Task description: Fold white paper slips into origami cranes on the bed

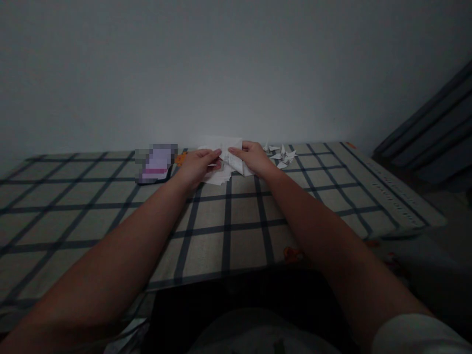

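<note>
Between my two hands is a white sheet of paper point(234, 160), partly folded, with a creased flap towards its right side. My left hand point(201, 163) pinches its left side between thumb and fingers. On the right side, my right hand point(254, 155) grips it with the thumb on top and the fingers behind. More loose white paper sheets point(218, 178) lie under and just in front of my left hand. Right of my right hand sits a small heap of folded paper cranes point(283, 156), with pointed wings.
A checked tablecloth point(243, 246) covers the table, which meets a plain wall point(236, 73) at the back. Left of my hands lies a phone point(157, 164), its screen blurred out. A grey curtain point(435, 128) hangs beyond the right end.
</note>
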